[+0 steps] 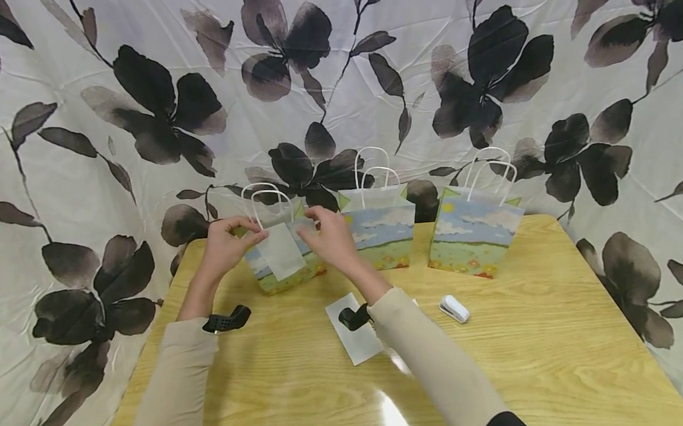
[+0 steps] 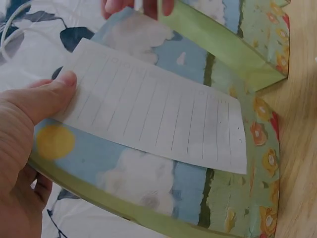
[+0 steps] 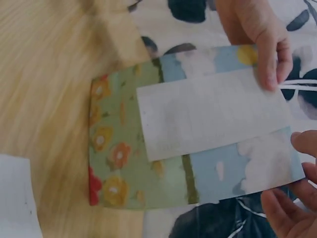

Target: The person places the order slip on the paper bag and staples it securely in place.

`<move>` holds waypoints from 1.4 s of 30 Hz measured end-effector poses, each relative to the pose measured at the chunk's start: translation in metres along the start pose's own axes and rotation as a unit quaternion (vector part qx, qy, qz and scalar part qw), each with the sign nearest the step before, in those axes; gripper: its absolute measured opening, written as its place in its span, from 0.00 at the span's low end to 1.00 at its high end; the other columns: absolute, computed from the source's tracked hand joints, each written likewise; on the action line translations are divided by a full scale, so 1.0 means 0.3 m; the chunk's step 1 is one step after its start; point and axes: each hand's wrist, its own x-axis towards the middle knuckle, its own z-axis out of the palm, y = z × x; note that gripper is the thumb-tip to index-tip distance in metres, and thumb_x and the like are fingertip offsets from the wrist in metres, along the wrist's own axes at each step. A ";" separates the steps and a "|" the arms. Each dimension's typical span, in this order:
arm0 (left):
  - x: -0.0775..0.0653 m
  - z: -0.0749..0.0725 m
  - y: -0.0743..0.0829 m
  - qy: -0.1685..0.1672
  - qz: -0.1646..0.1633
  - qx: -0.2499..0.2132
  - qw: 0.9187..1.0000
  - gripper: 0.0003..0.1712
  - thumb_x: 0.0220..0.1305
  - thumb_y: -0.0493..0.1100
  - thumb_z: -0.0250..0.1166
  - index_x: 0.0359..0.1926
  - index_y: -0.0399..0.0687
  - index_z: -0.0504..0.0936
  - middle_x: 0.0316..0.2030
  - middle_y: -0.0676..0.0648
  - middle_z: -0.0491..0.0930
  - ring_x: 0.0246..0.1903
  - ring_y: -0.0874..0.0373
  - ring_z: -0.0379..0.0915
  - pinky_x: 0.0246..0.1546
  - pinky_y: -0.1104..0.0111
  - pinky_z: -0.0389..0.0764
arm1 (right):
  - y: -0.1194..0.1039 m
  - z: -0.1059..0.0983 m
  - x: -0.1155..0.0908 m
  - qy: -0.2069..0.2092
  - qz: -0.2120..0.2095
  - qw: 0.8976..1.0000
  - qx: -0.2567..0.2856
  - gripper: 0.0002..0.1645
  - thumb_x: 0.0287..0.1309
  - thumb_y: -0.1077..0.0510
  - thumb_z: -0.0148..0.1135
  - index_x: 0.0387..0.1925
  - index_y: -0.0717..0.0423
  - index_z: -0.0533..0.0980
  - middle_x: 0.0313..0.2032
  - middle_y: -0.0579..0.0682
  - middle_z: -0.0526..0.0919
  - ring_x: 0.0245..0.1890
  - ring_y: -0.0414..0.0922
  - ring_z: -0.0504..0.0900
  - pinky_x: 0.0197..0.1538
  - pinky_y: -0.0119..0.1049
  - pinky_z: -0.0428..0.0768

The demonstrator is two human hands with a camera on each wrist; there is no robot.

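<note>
A paper gift bag [image 1: 298, 280] with a painted sky-and-meadow print and white handles stands at the left of the row. Against its front lies a sheet of lined paper [image 2: 158, 106], tilted, its upper end near the bag's top edge. My left hand [image 1: 229, 243] pinches that upper end together with the bag, thumb in front and fingers behind. At the bag's other top corner, my right hand [image 1: 330, 237] grips the edge between thumb and fingers. The right wrist view shows this right thumb [image 3: 306, 142] at the edge, beside the printed cloud.
Two matching gift bags stand to the right, one in the middle [image 1: 379, 237] and one farther right [image 1: 476, 236]. White paper [image 1: 356, 342] lies on the wooden table [image 1: 271, 392] under my right forearm. A small white gadget resembling a mini stapler [image 1: 454, 309] sits right of it.
</note>
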 end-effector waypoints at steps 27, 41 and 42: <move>-0.014 -0.004 -0.085 0.016 -0.041 0.052 0.998 0.24 0.52 0.45 0.77 0.44 0.37 0.78 0.39 0.43 0.79 0.41 0.53 0.72 0.39 0.64 0.72 | 0.033 0.054 0.072 -0.074 -0.033 0.997 -0.005 0.14 0.56 0.53 0.72 0.43 0.54 0.84 0.41 0.46 0.85 0.32 0.39 0.78 0.38 0.31 0.75; -0.027 -0.014 -0.107 -0.014 -0.028 0.039 0.999 0.15 0.60 0.49 0.71 0.35 0.40 0.89 0.36 0.46 0.84 0.33 0.57 0.77 0.31 0.70 0.78 | 0.050 0.088 0.077 -0.051 0.014 0.996 0.071 0.09 0.55 0.55 0.73 0.37 0.55 0.85 0.34 0.46 0.86 0.17 0.39 0.67 0.24 0.30 0.70; -0.031 -0.013 -0.108 -0.012 -0.027 0.037 0.999 0.15 0.60 0.50 0.71 0.35 0.40 0.89 0.36 0.46 0.84 0.34 0.57 0.77 0.32 0.70 0.78 | 0.050 0.091 0.076 -0.048 0.018 0.996 0.076 0.09 0.55 0.56 0.73 0.37 0.55 0.85 0.33 0.46 0.86 0.17 0.39 0.66 0.23 0.30 0.69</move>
